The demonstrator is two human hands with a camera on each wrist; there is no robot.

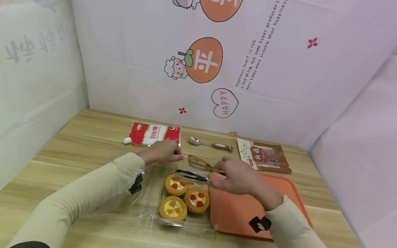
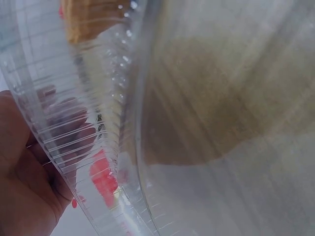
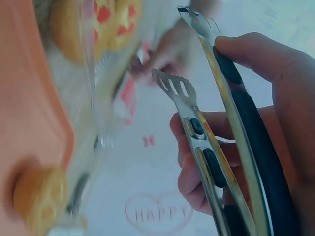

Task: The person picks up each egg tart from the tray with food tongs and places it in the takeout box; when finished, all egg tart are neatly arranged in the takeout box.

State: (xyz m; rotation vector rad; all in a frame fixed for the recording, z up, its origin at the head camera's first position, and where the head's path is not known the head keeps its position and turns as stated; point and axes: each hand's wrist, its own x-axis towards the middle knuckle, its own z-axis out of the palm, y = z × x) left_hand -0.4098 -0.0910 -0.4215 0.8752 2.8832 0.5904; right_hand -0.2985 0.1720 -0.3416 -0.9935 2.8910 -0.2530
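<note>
Metal tongs (image 3: 216, 128) with black grips are held in my right hand (image 1: 238, 177), thumb on one arm and fingers round the other. Their slotted tips stand apart with nothing between them, over the far end of a clear plastic container (image 1: 181, 224). Inside it are three egg tarts (image 1: 196, 199), two with red pieces on top. My left hand (image 1: 164, 152), fingers curled, holds the ridged edge of the clear lid (image 2: 74, 142); the lid covers part of the fingers in the left wrist view. Another tart (image 3: 42, 199) sits on the orange tray (image 1: 234, 214).
A red and white spouted pouch (image 1: 154, 134), a spoon (image 1: 211, 144) and a brown packet (image 1: 266, 157) lie along the back of the wooden table (image 1: 114, 238). Printed white cloth (image 1: 137, 42) hangs behind and at both sides.
</note>
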